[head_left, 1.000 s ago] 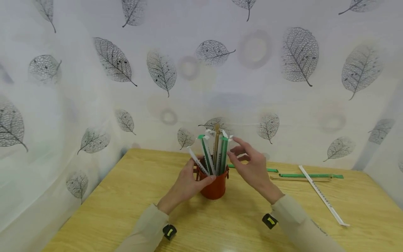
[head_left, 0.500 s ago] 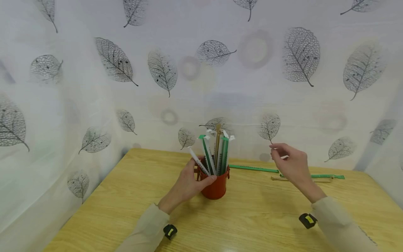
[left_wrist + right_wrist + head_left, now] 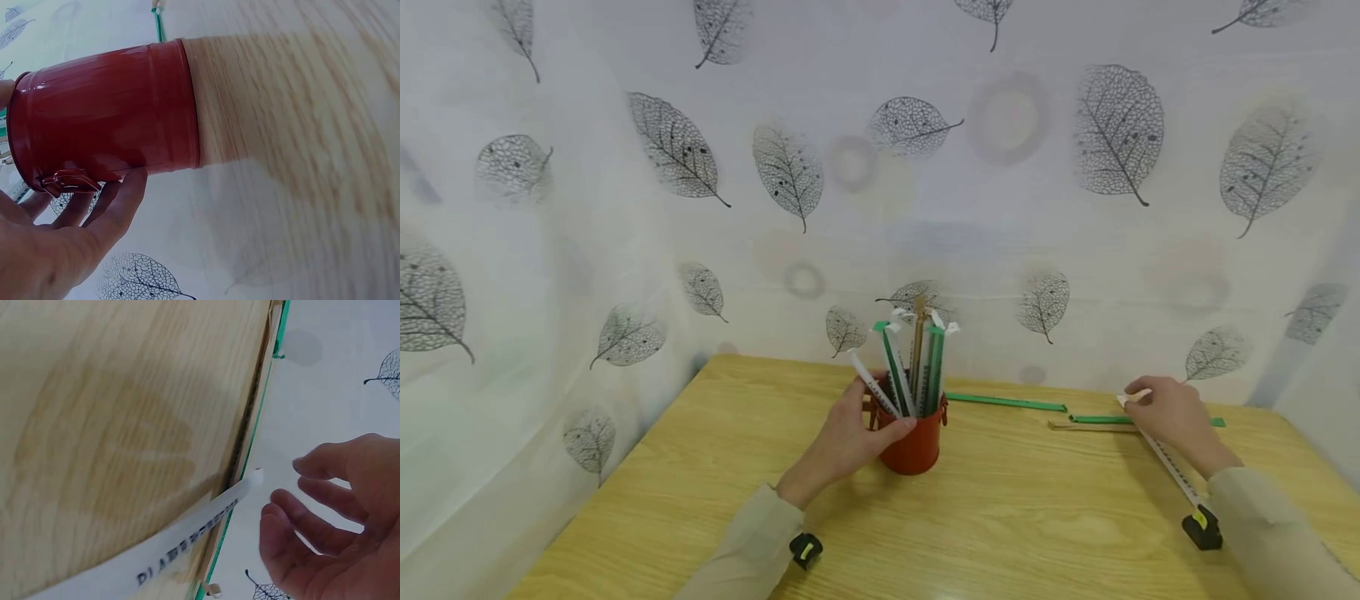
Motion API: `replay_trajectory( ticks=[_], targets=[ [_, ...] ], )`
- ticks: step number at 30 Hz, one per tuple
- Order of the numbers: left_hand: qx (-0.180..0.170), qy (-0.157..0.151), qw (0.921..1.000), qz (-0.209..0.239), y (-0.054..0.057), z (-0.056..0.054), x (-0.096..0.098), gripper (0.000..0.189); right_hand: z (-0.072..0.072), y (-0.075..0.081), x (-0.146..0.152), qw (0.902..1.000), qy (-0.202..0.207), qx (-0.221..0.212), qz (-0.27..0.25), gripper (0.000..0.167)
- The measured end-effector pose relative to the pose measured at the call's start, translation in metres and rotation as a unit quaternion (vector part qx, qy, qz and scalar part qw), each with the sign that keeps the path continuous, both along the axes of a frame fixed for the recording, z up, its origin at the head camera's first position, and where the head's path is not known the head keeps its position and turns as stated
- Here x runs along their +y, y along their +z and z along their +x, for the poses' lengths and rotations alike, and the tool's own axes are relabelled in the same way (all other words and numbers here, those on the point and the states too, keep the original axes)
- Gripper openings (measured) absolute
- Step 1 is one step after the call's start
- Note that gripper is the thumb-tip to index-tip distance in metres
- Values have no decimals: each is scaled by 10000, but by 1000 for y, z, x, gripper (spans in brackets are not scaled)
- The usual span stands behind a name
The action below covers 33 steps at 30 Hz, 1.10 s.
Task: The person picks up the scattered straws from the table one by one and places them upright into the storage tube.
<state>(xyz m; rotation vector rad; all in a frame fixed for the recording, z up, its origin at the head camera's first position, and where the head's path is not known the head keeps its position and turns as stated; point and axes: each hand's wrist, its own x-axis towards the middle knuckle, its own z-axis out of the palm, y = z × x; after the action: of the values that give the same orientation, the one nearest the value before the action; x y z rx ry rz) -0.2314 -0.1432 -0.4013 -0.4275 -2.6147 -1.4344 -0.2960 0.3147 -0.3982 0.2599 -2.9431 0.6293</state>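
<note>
My left hand (image 3: 844, 437) grips a small red metal bucket (image 3: 916, 452), its thumb lying along the front rim. In the left wrist view the fingers curve around the bucket's wall (image 3: 112, 115) beside a side handle (image 3: 70, 181). Paper-wrapped straws stand in the bucket, among them a green one (image 3: 934, 367), a brown one (image 3: 917, 337) and a tilted white one (image 3: 872, 383). At the right, my right hand (image 3: 1176, 421) hovers over the far end of a white wrapped straw (image 3: 181, 544). Its thumb and fingers are parted, with nothing between them in the right wrist view.
Two green wrapped straws (image 3: 1003, 402) and a brown one (image 3: 1075, 427) lie along the back of the wooden table (image 3: 1000, 533). The white straw on the table lies across the right-hand pair. Behind stands a pale leaf-patterned backdrop (image 3: 925, 217).
My right hand has left the straws in the bucket and moved right and down to the white straw on the table. The left hand keeps its grip on the bucket.
</note>
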Motion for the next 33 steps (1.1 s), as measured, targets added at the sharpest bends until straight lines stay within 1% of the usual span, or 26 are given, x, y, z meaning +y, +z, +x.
replay_trajectory(
  ticks=[3, 6, 16, 25, 29, 33],
  targets=[
    [-36, 6, 10000, -20, 0, -1, 0, 73, 0, -2, 7, 9998, 2, -180, 76, 38],
    [-95, 23, 9999, -35, 0, 0, 0, 75, -1, -4, 10, 9996, 25, -271, 122, 39],
    [-213, 87, 9996, -153, 2, -2, 3, 81, -2, -10, 9, 9994, 28, -329, 35, 40],
    [-272, 81, 9994, -183, 3, -2, 4, 84, 1, -15, 10, 9995, 16, -323, -72, 45],
    [-239, 48, 9996, -169, 3, -1, 3, 82, 2, -14, 11, 9993, -7, -303, -228, 52],
    [-229, 24, 9995, -205, 1, 1, 1, 81, 5, -7, 9, 9992, -82, -173, -360, 62]
  ],
)
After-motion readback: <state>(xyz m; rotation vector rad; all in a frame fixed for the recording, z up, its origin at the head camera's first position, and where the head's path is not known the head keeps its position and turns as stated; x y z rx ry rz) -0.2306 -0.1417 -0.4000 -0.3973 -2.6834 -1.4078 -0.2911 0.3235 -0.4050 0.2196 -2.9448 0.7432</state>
